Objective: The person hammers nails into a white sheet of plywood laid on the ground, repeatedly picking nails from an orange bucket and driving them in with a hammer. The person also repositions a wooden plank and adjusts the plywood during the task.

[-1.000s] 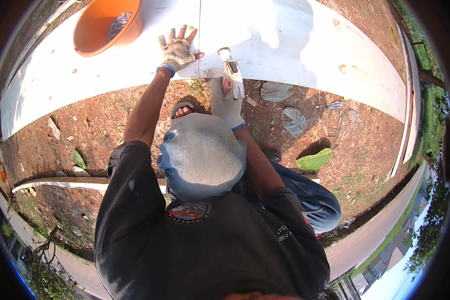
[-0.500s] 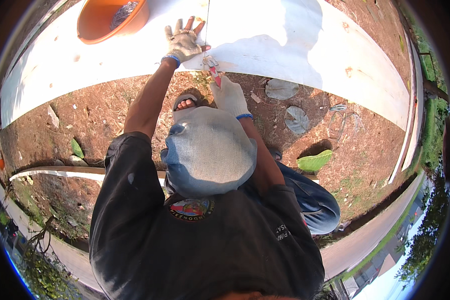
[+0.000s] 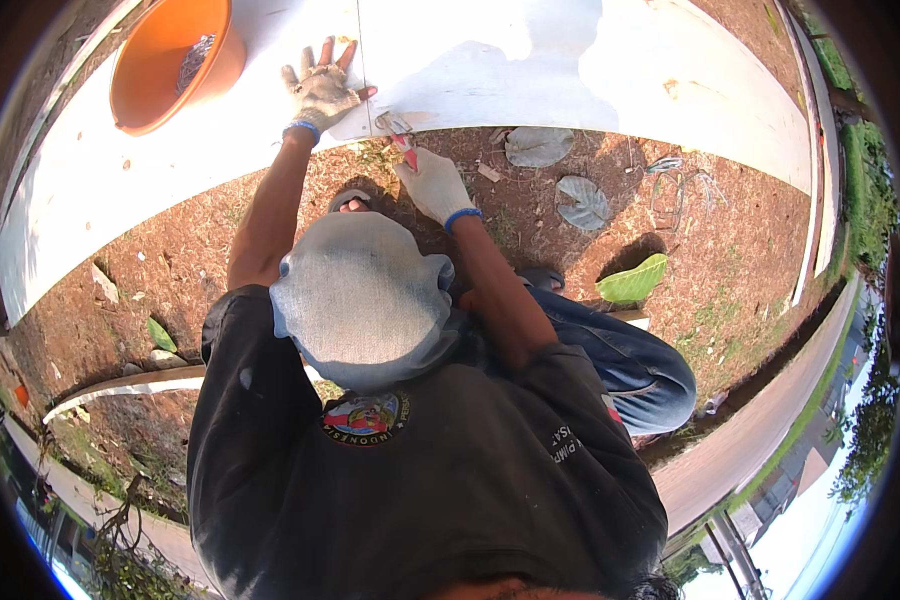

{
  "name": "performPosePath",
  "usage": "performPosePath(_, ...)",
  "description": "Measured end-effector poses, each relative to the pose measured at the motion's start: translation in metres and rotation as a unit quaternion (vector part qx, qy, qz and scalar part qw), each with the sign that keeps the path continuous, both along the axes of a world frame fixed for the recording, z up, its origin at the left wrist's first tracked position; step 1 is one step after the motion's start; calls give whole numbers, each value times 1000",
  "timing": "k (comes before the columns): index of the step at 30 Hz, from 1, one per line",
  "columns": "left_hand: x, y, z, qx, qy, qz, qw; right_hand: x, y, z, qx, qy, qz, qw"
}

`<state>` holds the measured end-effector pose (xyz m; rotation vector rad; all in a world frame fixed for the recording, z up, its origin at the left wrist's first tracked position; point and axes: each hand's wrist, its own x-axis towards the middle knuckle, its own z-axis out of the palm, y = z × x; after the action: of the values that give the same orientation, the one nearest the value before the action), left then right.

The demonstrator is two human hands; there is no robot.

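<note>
My left hand (image 3: pixel 322 97), in a pale glove with bare fingertips, lies flat with fingers spread on the white board (image 3: pixel 490 95). Its thumb points at the thin dark seam (image 3: pixel 362 45) that crosses the board. Just right of this seam, at the near edge, my gloved right hand (image 3: pixel 435 185) is closed around a red-handled tool with a flat metal head (image 3: pixel 398 130). The metal head rests at or over the board's edge; its exact kind is too small to tell. Both gloves have blue cuffs.
An orange bucket (image 3: pixel 232 65) with a tangle of thin greyish pieces stands on the board at the left. Dry leaves (image 3: pixel 583 203), a green leaf (image 3: pixel 633 280) and bent wire (image 3: pixel 667 190) lie on the brown soil. My bent knee (image 3: pixel 360 300) is close below my hands.
The whole view has shifted, so the board, bucket and hands appear farther left. Relative to the seam, the tool sits slightly farther right. My left hand keeps its place on the board.
</note>
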<state>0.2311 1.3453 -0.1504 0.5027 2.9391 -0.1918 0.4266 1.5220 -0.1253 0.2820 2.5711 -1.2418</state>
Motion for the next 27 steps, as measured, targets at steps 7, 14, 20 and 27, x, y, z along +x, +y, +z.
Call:
performPosePath(7,24,9,39,3,-43,-28,999,43,81,-4,-393,47,-485,780)
performPosePath(14,48,29,47,-30,-111,3,993,44,235,-6,-344,314,-818,338)
performPosePath(20,44,49,53,-32,-138,-25,990,29,346,-43,-267,340,-697,572)
performPosePath(27,43,61,78,-96,-156,11,983,-4,359,-37,-444,366,-721,387)
